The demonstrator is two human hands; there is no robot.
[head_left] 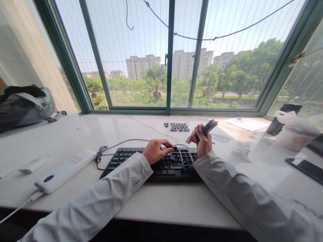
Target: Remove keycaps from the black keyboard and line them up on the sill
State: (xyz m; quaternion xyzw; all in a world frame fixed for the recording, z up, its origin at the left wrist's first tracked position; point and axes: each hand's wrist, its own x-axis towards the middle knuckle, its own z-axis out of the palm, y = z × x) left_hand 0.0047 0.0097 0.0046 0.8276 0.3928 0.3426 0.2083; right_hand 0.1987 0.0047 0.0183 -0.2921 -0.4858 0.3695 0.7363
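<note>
The marble sill bears a keyboard, loose keycaps, phone and papers.

Left hand on keyboard; right hand grips tool.
</note>
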